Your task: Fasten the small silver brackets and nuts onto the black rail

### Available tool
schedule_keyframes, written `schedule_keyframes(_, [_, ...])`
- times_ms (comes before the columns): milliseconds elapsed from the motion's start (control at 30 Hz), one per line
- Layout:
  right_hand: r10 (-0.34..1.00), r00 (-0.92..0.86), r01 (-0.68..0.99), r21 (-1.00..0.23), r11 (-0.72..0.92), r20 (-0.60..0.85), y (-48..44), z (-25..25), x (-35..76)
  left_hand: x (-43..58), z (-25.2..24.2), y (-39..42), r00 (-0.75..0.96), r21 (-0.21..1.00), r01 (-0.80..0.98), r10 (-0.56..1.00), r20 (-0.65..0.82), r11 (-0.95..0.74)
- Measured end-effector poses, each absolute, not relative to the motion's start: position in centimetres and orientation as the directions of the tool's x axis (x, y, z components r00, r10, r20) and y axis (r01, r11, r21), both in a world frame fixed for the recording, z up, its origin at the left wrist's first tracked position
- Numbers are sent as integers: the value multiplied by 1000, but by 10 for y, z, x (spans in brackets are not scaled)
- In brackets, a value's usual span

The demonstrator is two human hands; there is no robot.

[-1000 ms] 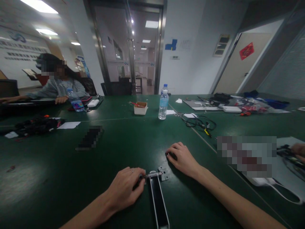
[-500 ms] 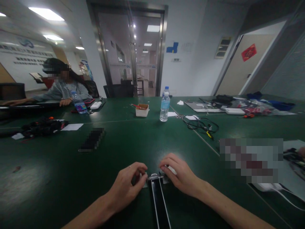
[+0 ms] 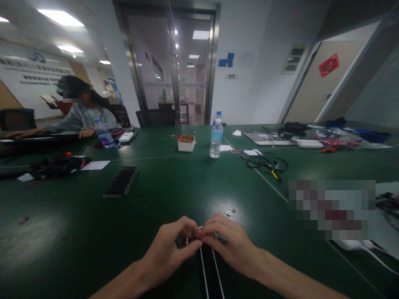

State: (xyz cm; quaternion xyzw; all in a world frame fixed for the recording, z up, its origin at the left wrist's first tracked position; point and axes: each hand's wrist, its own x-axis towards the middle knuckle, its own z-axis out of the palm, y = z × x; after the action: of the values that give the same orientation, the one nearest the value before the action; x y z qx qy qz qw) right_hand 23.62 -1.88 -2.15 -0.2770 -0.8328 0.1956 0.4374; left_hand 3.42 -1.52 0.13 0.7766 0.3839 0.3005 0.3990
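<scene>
A: Where are the hands?
B: The left hand [image 3: 170, 249] and right hand [image 3: 229, 243] meet at 6 o'clock, fingertips pinched on the far end of the long black metal channel [image 3: 209, 274].
A: And the two small silver nuts [image 3: 231, 211]?
B: They lie on the dark green table [image 3: 93, 224], just beyond the right hand, at 1 o'clock.

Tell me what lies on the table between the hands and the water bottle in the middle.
Two small metal nuts lie just beyond the hands; past them the green table is bare up to the bottle, in the head view.

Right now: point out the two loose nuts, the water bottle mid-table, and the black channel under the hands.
loose nuts [image 3: 231, 211], head view, on the pair.
water bottle [image 3: 215, 140], head view, on its body.
black channel [image 3: 210, 274], head view, on its dark inside.
</scene>
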Motion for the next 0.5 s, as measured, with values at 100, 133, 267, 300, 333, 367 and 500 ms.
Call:
schedule_keyframes(100, [634,-451,317,-551,772,628,-18,-23,235,35,1,-15,535,864,347,834,137,-364])
schedule_keyframes(133, [641,-449,335,-548,766,622,-18,-24,235,35,1,-14,541,867,346,831,129,-359])
schedule_keyframes(267, [677,-428,423,-529,735,599,-15,-27,237,33,3,-12,559,867,359,823,96,-345])
schedule_keyframes(300, [679,-423,437,-521,733,600,-15,-28,237,33,4,-12,567,865,361,818,91,-347])
schedule_keyframes(333, [678,-422,447,-513,733,601,-14,-28,238,33,5,-11,576,863,367,813,82,-347])
schedule_keyframes(367, [678,-424,455,-506,733,601,-14,-29,238,33,6,-11,585,859,375,808,72,-348])
schedule_keyframes(500, [684,-446,481,-489,727,578,-13,-29,238,33,11,-13,597,842,412,801,39,-348])
